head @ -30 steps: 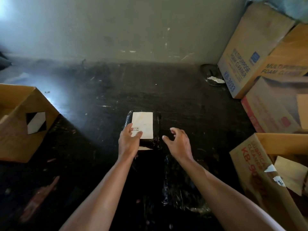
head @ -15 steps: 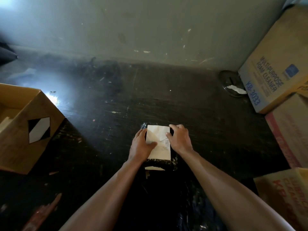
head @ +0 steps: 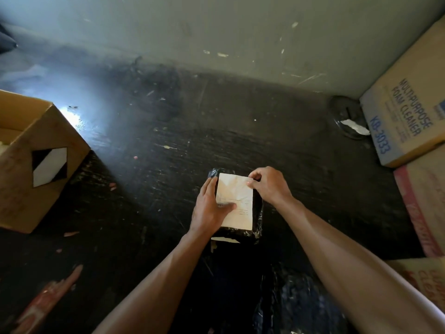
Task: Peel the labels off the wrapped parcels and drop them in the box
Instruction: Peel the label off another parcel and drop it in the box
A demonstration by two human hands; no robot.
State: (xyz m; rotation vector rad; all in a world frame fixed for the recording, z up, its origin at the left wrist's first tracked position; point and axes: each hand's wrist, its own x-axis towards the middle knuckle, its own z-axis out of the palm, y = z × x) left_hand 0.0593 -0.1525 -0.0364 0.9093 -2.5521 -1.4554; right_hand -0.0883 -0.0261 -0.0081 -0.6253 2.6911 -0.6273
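A black wrapped parcel point(head: 257, 213) lies on the dark floor in the middle, with a white paper label point(head: 237, 196) covering its top. My left hand point(head: 209, 208) holds the parcel's left side, its thumb pressed flat on the label. My right hand point(head: 271, 183) pinches the label's far right corner with curled fingertips. More black wrapped parcels point(head: 284, 297) lie nearer to me, dim and partly hidden by my forearms. An open cardboard box point(head: 41, 165) with a black and white diamond mark stands at the left.
Cardboard cartons printed "Multipurpose Foam Cleaner" point(head: 404, 121) are stacked along the right side. A round dark lid with a white scrap point(head: 349, 119) lies by the wall. A grey wall point(head: 216, 32) closes the far side. Paper scraps dot the floor.
My right hand has come from beside the parcel onto the label and now pinches its far right corner. My left hand keeps holding the parcel's left side. The camera has tilted left.
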